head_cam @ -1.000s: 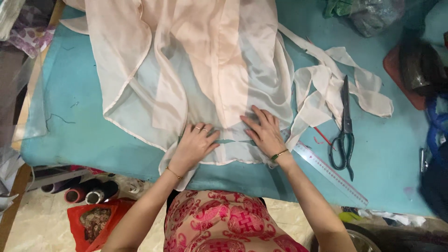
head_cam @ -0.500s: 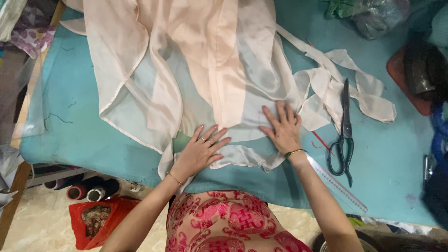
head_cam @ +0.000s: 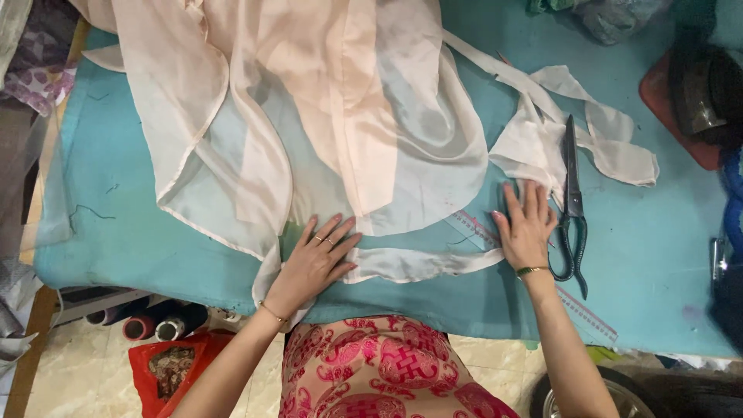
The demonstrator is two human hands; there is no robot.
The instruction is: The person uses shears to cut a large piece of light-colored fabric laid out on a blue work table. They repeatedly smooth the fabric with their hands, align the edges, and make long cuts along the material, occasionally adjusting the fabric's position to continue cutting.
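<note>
Where the head camera looks straight down on the teal table [head_cam: 124, 232], a sheer peach fabric [head_cam: 325, 101] lies spread from the far edge toward the person, its lower hem curving just above the hands. The left hand [head_cam: 313, 263] rests flat, fingers spread, pinning one end of a narrow strip [head_cam: 422, 263] of the same cloth near the table's front edge. The right hand [head_cam: 528, 228], also flat and open, presses the strip's other end over a clear ruler [head_cam: 588, 313]; neither hand grips anything. Compared with half a second before, the right hand has slid outward, from the fabric's hem to a spot just beside the black scissors [head_cam: 570, 205], while the left has scarcely moved. The hands are thus further apart, and the strip, bunched a moment earlier, now lies drawn out and separate below the main piece. Loose offcuts [head_cam: 611, 147] lie beyond the scissors. On the floor at lower left are thread spools [head_cam: 155, 325] and a red bag [head_cam: 166, 368].
</note>
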